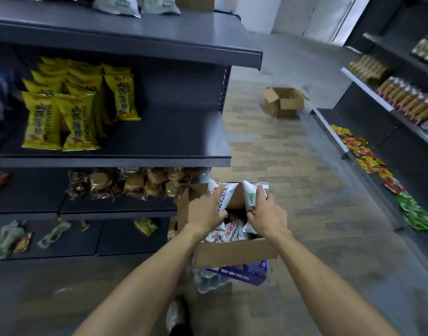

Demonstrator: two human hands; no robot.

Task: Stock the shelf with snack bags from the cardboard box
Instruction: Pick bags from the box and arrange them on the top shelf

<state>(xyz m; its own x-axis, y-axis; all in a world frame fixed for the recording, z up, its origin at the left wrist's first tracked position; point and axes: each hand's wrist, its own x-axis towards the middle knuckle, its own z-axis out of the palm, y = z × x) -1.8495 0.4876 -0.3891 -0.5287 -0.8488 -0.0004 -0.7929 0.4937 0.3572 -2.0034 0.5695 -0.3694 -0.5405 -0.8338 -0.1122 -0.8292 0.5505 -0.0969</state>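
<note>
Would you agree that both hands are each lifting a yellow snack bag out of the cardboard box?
Not quite: the head view shows the left hand and right hand each gripping a white snack bag over the cardboard box. The yellow bags already sit on the shelf.

So the dark grey shelf unit (pixel 140 132) on the left has yellow snack bags (pixel 62 117) standing on its middle shelf, clear-wrapped buns (pixel 135 183) a level below those, and a few loose packets (pixel 26 236) on the lowest one, plus pale bags (pixel 135 4) up top. Right of that unit, the wood-look floor (pixel 281 154) carries the open cardboard box (pixel 232 251) of white bags, which sits on a blue pack (pixel 242 272). A second, smaller box (pixel 284 101) is further down the aisle.
</note>
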